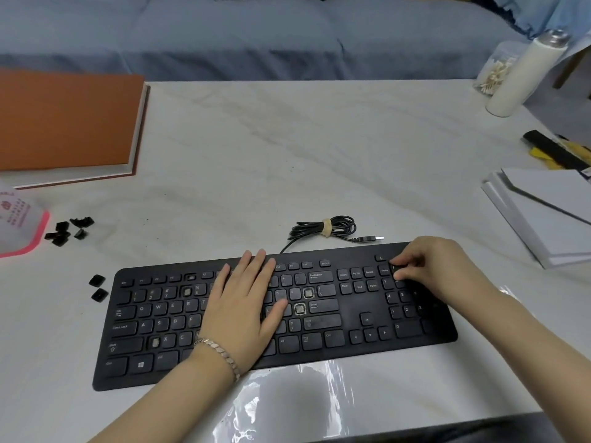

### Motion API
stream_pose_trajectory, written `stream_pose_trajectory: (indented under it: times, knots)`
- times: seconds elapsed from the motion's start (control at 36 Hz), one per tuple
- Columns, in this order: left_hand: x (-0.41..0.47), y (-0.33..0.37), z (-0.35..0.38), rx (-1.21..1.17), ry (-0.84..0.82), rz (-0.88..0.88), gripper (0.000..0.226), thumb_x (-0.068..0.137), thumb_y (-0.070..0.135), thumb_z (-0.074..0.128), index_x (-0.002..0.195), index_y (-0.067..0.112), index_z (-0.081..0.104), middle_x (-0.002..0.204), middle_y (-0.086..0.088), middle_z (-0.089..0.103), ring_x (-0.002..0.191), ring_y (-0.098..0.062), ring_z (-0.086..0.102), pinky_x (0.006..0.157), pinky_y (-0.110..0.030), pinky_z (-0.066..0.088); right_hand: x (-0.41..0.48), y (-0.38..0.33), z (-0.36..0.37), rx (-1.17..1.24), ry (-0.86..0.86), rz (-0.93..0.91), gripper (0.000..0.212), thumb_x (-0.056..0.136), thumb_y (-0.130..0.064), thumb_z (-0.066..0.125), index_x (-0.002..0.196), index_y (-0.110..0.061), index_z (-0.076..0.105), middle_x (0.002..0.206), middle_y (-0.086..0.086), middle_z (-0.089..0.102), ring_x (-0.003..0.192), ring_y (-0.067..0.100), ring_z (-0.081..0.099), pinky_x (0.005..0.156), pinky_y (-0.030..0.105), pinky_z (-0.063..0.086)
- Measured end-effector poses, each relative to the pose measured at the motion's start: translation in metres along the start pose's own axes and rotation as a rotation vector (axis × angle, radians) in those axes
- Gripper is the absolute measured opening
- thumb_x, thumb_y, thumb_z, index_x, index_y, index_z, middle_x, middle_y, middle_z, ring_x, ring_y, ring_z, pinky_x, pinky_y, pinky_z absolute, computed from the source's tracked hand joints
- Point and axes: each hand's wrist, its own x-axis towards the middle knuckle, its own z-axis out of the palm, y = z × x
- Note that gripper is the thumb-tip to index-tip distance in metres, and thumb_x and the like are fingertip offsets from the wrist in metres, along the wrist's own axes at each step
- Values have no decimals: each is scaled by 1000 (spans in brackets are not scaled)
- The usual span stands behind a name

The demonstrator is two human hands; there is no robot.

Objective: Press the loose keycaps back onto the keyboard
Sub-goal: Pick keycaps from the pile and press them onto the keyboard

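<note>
A black keyboard (319,321) lies across the near part of the table, with several bare key sockets showing, among them one beside the Enter key (299,308). My left hand (243,302) lies flat on the middle keys, fingers straight. My right hand (431,266) sits over the top of the number pad, fingers curled, its fingertips pinching or pressing a small black keycap (396,269) there. Two loose keycaps (98,287) lie just left of the keyboard. A small heap of several more keycaps (68,231) rests farther left.
The keyboard's coiled cable (326,227) lies behind it. An orange book (68,123) sits at the back left, a pink-rimmed plastic container (22,225) at the left edge, a white bottle (524,75) back right, white boxes (543,215) at the right.
</note>
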Motion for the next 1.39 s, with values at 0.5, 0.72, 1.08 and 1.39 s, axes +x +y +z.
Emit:
stream_pose_trajectory:
  times: [0.5, 0.72, 1.08, 1.39]
  knots:
    - [0, 0, 1, 13, 35, 17, 61, 84, 44, 32, 127, 7, 56, 136, -10, 51, 128, -31, 44, 107, -45, 26, -5, -5, -7, -204, -78, -67, 19, 82, -12, 64, 101, -12, 68, 97, 6, 61, 94, 22, 55, 74, 26, 35]
    - [0, 1, 2, 27, 41, 25, 60, 83, 43, 34, 125, 6, 56, 134, -11, 52, 126, -33, 46, 103, -51, 27, -5, 2, 5, -175, -12, -64, 16, 82, -13, 65, 97, -13, 70, 94, 2, 62, 92, 21, 57, 75, 28, 38]
    - [1, -2, 5, 18, 63, 42, 60, 84, 42, 34, 125, 5, 57, 133, -12, 52, 125, -33, 47, 103, -52, 26, -46, 15, 39, -190, 396, -246, 33, 72, -5, 74, 105, -9, 70, 110, 20, 60, 97, 42, 56, 76, 47, 44]
    - [5, -16, 8, -21, 1, 87, 58, 95, 51, 27, 147, 27, 15, 155, 11, 3, 134, 3, -13, 109, -21, -15, -52, -5, 41, -181, 388, -141, 19, 76, -5, 70, 95, -3, 71, 102, 16, 63, 96, 38, 58, 82, 45, 42]
